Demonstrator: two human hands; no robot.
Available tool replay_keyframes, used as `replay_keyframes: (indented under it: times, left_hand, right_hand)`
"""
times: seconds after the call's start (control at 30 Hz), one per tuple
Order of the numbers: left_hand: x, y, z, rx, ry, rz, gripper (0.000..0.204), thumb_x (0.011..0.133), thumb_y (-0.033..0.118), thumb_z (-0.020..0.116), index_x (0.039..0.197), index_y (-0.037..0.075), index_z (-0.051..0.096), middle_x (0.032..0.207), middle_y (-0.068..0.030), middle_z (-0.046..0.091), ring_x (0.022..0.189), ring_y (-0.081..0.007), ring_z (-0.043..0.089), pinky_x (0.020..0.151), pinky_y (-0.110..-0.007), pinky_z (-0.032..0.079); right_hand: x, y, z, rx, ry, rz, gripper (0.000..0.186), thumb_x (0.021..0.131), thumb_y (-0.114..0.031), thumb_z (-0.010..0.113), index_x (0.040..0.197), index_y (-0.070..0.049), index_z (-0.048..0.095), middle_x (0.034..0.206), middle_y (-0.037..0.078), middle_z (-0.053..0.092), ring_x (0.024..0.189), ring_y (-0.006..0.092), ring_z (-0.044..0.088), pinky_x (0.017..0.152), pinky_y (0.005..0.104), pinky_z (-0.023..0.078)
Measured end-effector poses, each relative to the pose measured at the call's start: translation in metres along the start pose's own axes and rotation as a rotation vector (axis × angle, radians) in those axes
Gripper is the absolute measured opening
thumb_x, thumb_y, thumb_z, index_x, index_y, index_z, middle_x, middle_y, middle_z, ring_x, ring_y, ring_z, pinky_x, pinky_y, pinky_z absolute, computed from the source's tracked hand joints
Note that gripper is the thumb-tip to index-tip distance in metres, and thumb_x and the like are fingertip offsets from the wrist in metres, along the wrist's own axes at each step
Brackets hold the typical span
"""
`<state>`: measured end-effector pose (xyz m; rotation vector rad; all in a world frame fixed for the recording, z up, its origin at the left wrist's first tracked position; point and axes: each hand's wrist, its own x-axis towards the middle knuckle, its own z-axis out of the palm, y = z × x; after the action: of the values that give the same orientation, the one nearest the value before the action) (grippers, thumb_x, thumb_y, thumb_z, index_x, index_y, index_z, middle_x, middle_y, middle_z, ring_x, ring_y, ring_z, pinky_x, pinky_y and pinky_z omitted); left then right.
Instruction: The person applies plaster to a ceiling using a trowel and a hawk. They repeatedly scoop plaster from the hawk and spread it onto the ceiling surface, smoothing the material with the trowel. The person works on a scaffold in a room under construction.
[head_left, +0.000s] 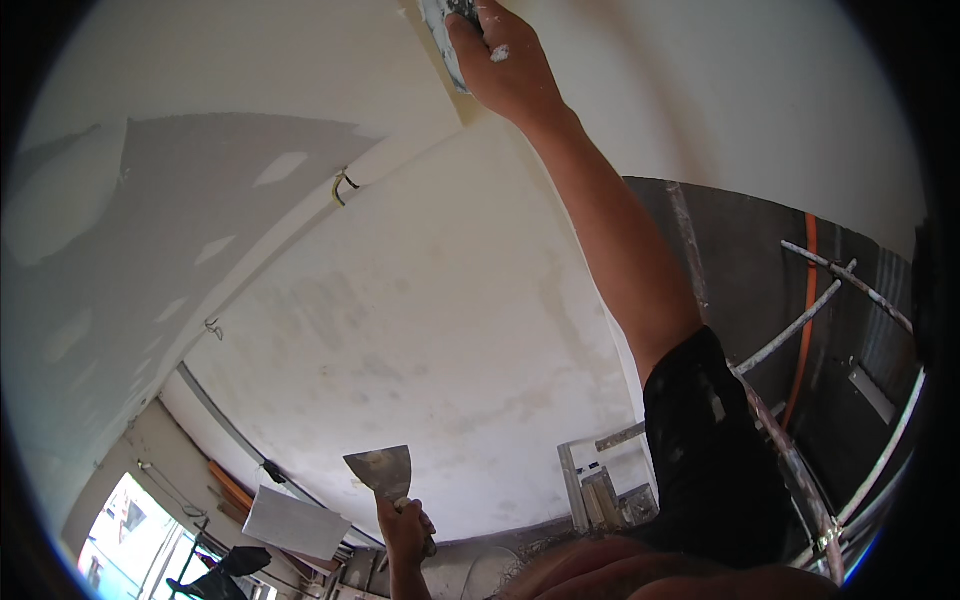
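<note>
My right hand (510, 70) is raised to the upper edge of the view, its fingers wrapped around the dark handle of a plastering trowel (440, 40). The trowel is smeared with white plaster and lies close to the pale surface overhead; the frame cuts off part of it. A dab of plaster sticks to the back of that hand. Low in the view, my left hand (404, 530) grips a putty knife (383, 470) with its wide, flared metal blade pointing up. The white patchy wall (430, 330) lies behind the knife, and I cannot tell whether they touch.
Scaffold tubes (800, 325) cross at the right before a dark grey wall (740, 250) with an orange pipe (808, 300). Wires (345, 187) poke out at the upper left. A bright window (125, 540), a white board (293, 522) and stacked metal profiles (600, 495) are lower down.
</note>
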<state>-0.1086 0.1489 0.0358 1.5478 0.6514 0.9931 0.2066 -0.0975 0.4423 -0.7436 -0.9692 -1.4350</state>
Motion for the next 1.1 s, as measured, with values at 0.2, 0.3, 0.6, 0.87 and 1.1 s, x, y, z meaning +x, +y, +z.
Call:
replay_keyframes:
  times: [0.2,0.3,0.6,0.87,1.1]
  left_hand:
    - [-0.002,-0.003,-0.001,-0.015,-0.009,-0.005,0.061,0.084,-0.006,0.052,0.141,0.003,0.032,0.063,-0.0045,0.05,0.044,-0.0134,0.05,0.039,-0.03,0.046]
    - [-0.004,-0.004,-0.002,-0.01,-0.009,-0.014,0.06,0.084,-0.006,0.052,0.14,0.004,0.033,0.065,-0.0047,0.05,0.045,-0.0134,0.05,0.04,-0.03,0.046]
    - [-0.019,-0.001,-0.006,-0.005,0.043,-0.054,0.065,0.085,-0.007,0.053,0.145,0.004,0.03,0.064,-0.0045,0.05,0.044,-0.0134,0.05,0.04,-0.03,0.045]
    - [-0.049,0.009,-0.03,0.108,0.157,0.025,0.072,0.086,-0.006,0.053,0.151,0.007,0.026,0.065,-0.0046,0.051,0.047,-0.0133,0.051,0.04,-0.03,0.045]
    - [-0.069,0.013,-0.054,0.068,0.269,-0.004,0.076,0.084,-0.005,0.052,0.154,0.011,0.025,0.071,-0.0051,0.053,0.049,-0.0126,0.051,0.04,-0.03,0.046]
  right_hand:
    - [0.002,0.004,0.012,-0.011,-0.037,0.067,0.031,0.097,-0.009,0.053,0.125,0.003,0.057,0.097,0.028,0.067,0.092,0.0446,0.066,0.079,0.0501,0.052]
    - [-0.003,0.005,0.024,0.017,0.12,-0.045,0.032,0.097,-0.007,0.054,0.127,0.003,0.057,0.098,0.028,0.068,0.094,0.0443,0.066,0.081,0.0497,0.053]
    - [-0.047,-0.017,0.065,0.34,0.436,0.19,0.036,0.097,-0.003,0.053,0.132,0.003,0.056,0.104,0.015,0.065,0.089,0.0243,0.063,0.081,0.0374,0.052]
    - [-0.056,-0.045,0.108,0.67,0.556,0.413,0.043,0.101,-0.001,0.047,0.145,0.002,0.046,0.12,0.012,0.06,0.103,0.0192,0.061,0.091,0.0331,0.049]
    - [-0.04,-0.066,0.124,0.678,0.638,0.51,0.043,0.103,-0.003,0.045,0.146,0.002,0.044,0.126,0.014,0.057,0.113,0.0221,0.059,0.098,0.0359,0.047]
